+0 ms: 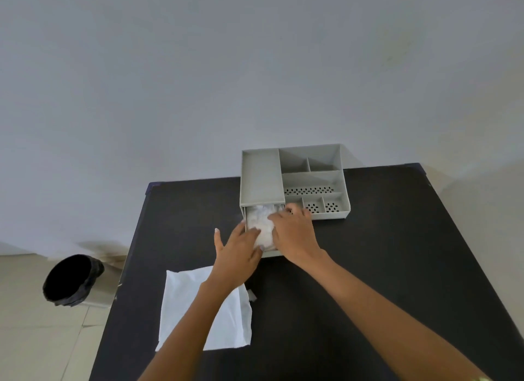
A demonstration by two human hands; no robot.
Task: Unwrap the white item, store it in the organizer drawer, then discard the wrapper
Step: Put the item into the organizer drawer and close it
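Observation:
A grey organizer (262, 176) stands at the far side of a black table (368, 239). Its drawer (272, 253) is pulled out toward me at the lower left. A crumpled white item (262, 220) lies inside the drawer. My left hand (236, 253) rests on the drawer's left front, fingers touching the white item. My right hand (293, 233) presses on the item from the right, fingers spread over it. The flat white wrapper (184, 304) lies on the table near me, partly under my left forearm.
A bin with a black liner (71, 280) stands on the tiled floor left of the table. The organizer's top has several open compartments (312, 182), some with perforated bottoms. A small grey scrap (252, 295) lies beside the wrapper's right edge.

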